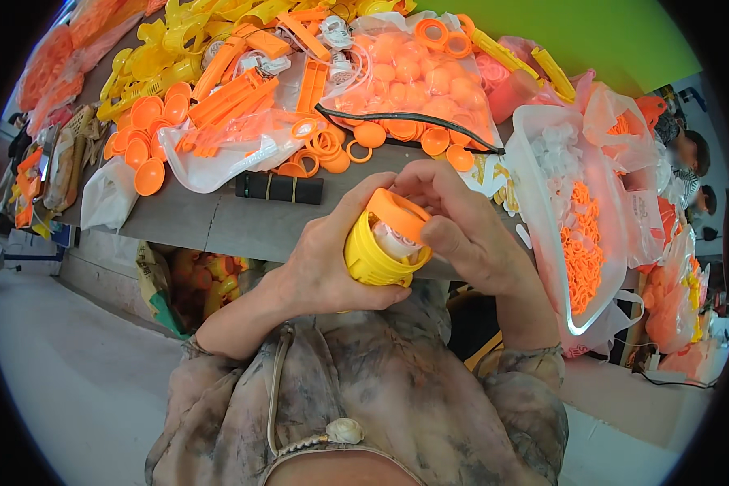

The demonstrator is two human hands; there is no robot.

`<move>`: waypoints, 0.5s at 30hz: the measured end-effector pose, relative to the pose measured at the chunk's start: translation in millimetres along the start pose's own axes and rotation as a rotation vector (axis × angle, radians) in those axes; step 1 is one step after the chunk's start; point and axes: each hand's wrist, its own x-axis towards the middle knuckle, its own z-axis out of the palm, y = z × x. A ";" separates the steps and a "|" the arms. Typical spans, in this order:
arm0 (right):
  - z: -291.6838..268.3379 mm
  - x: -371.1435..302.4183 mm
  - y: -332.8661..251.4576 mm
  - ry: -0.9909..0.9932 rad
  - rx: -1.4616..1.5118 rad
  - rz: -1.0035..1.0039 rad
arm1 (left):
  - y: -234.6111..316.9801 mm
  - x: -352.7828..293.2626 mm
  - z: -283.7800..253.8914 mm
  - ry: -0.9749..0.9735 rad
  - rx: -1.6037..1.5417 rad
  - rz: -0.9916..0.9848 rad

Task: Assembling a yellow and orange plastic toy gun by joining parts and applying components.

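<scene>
My left hand (312, 255) is wrapped round a yellow plastic cup-shaped housing (368, 257), held tilted in front of my chest. A thick orange ring-like cap (399, 212) stands tilted at its mouth. Between cap and housing shows a whitish part (394, 243), its kind not plain. My right hand (482, 239) curls over the cap from the right, thumb against its edge and fingers behind it. Just beyond my hands, loose orange rings (326, 144) lie on the grey table (219, 223).
A black roll with bands (279, 188) lies near the front edge. Orange round caps (150, 176), orange trays (233, 101) and yellow parts (185, 34) pile behind. A clear bag of orange balls (413, 73) is at the back; a white tub (535, 121) stands right.
</scene>
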 end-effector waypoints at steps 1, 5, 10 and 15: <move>4.3 0.8 -3.2 0.006 -0.023 -0.030 | 1.1 1.3 -0.6 -0.021 0.033 -0.010; 12.3 -0.6 1.6 0.074 -0.318 -0.197 | 6.3 5.7 -1.5 -0.050 -0.033 -0.043; -0.6 6.2 10.6 -0.037 -0.159 -0.430 | -9.9 7.8 -2.7 -0.070 -0.313 -0.014; -0.3 9.6 16.3 -0.112 -0.126 -0.420 | -11.4 5.5 -6.5 -0.194 -0.484 -0.162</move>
